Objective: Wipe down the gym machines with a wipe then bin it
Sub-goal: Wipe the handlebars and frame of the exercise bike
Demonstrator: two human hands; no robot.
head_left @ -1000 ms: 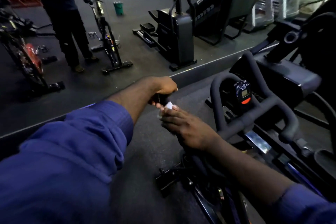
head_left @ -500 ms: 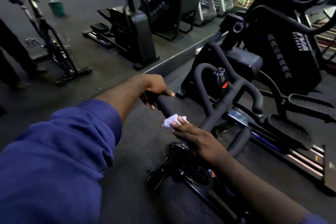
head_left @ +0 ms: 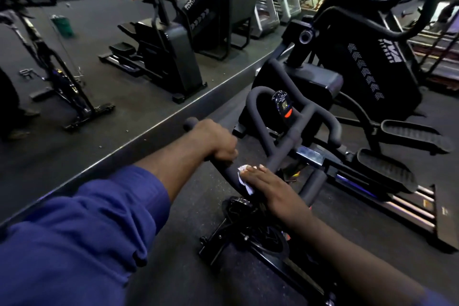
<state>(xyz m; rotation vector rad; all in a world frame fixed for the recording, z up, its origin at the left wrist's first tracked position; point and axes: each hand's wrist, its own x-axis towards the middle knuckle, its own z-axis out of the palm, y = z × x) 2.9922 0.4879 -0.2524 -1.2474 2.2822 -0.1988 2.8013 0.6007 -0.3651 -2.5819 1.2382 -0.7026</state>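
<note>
While the left grip (head_left: 216,141) is clamping the end of the handlebar (head_left: 291,136) and the right grip (head_left: 268,186) is pressing the small wipe (head_left: 242,176) against the bar just beside it with flat, unclosed fingers, the wipe is probably risking sliding free and dropping to the floor (head_left: 173,231).

- The left hand (head_left: 216,141) has slid down the handlebar (head_left: 294,131) — the bar's rounded end now sticks out past the knuckles, where a second ago the fist covered it.
- The right hand (head_left: 269,187) went down the bar away from the left, then came back up. The wipe (head_left: 244,177) sits just below the left fist again, now pressed under straight fingers.
- The view has swung right — the standing person (head_left: 8,102) is cut down to a dark leg and shoes at the left edge, and the tall machine (head_left: 360,62) on the right shows more fully.
</note>
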